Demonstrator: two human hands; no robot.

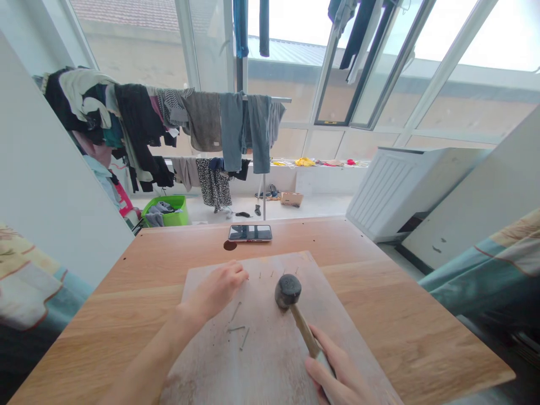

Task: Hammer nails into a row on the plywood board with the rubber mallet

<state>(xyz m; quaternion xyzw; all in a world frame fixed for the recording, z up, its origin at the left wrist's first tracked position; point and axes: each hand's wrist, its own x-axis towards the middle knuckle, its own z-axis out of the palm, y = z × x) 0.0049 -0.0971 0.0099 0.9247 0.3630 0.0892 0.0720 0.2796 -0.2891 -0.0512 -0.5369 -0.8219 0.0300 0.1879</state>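
My left hand (221, 287) is closed in a pinch over the upper left of a pale wooden board (270, 360). Its fingers are on a nail that is mostly hidden, with only a thin bit showing at the fingertips. To the right of them, several thin nails (272, 274) stand upright in a row. My right hand (337, 371) is wrapped round the handle of a rubber mallet (288, 291), whose black head is over the board, just nearer to me than the row. Several loose nails (244, 338) lie flat on the board, below my left hand.
Under the board is a wood-grain table (139, 298); a phone (250, 233) lies near its far edge, beside a dark round hole (230, 245). Beyond stand a laundry-covered drying rack (265, 194), a green basket (179, 211) and a white ribbed cabinet (379, 185). Curtains (498, 270) hang at both sides.
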